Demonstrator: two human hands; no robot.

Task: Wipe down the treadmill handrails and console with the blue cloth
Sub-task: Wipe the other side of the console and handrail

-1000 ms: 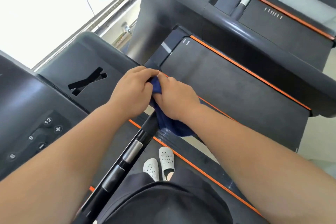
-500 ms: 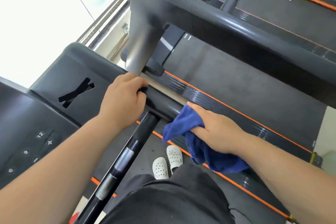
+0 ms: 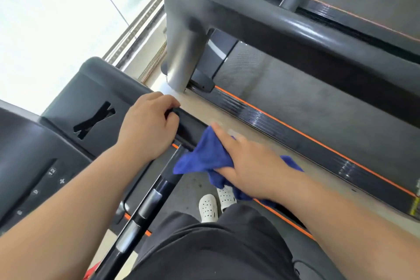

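My left hand (image 3: 147, 127) curls round the black handrail (image 3: 192, 128) at mid-frame, beside the console (image 3: 27, 166) (buttons at lower left). Just right of it, my right hand (image 3: 250, 166) lays its fingers along the blue cloth (image 3: 202, 159) on that rail, thumb seemingly pinching the cloth from beneath.
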